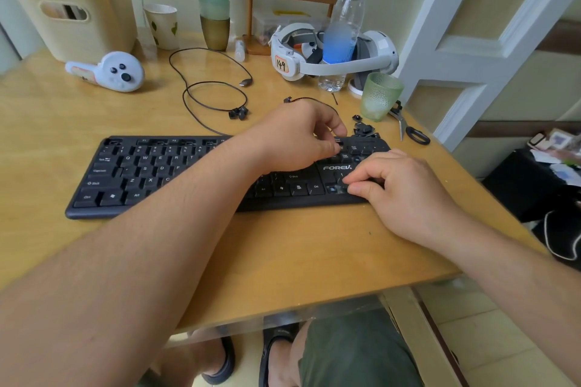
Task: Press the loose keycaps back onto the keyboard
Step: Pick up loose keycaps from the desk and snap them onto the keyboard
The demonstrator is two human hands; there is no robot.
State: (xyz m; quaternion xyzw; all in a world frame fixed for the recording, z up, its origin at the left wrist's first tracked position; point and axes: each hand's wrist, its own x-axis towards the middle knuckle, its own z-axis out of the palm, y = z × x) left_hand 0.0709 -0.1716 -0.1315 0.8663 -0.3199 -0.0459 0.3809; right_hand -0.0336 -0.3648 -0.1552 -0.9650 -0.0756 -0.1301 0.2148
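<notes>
I see the black keyboard (151, 176) lying flat on the wooden worktop (283, 254), its right end near the worktop's right edge. My left hand (292, 138) reaches across the keyboard to its upper right area; the fingers (330, 148) are curled with thumb and forefinger drawn together over the keys there, but whether they pinch a keycap I cannot tell. My right hand (405, 195) rests on the keyboard's lower right corner, fingers curled and close together, tips pressing down by an empty key socket (334, 189). A pile of loose keycaps (364, 129) sits just behind the keyboard's right end, near a green tumbler (379, 96) and scissors (408, 127). Two more keycaps (239, 112) lie beside a black cable (213, 94) further left.
</notes>
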